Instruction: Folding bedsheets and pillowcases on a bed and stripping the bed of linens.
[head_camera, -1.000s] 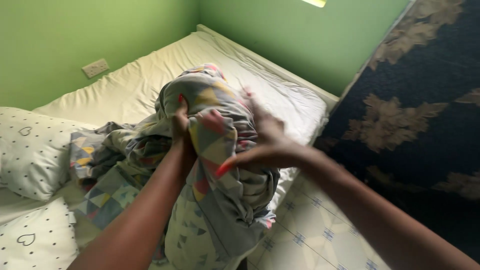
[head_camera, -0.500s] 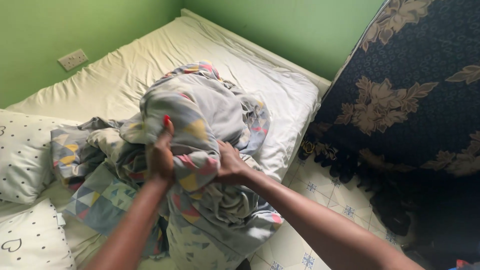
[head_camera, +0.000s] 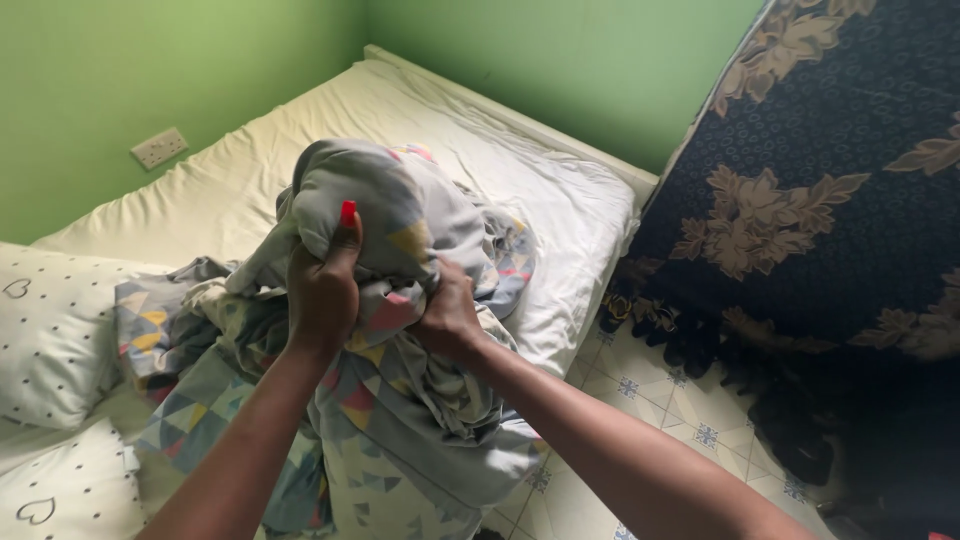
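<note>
Fingers first: the left hand (head_camera: 322, 290) is curled tight into a fistful of the patterned duvet cover (head_camera: 400, 330), red-nailed thumb pressed on top of the bunched grey cloth. Just beside it, almost knuckle to knuckle, the right hand (head_camera: 447, 315) is clenched on another fold of the same cover, fingers buried in the fabric. Both fists hold the bundle up above the near edge of the bed (head_camera: 250, 180), and the rest of the cover spills down from them, grey with coloured triangles, trailing over the bed's edge toward the tiled floor (head_camera: 650, 400) and back across the cream sheet to the left. Two white dotted pillows (head_camera: 50, 330) with small hearts lie at the bed's left edge, touching the cover's tail. A dark floral mattress (head_camera: 820, 200) leans upright along the right. A wall socket (head_camera: 159, 147) sits on the green wall (head_camera: 560, 50) beyond the bed's far side.
</note>
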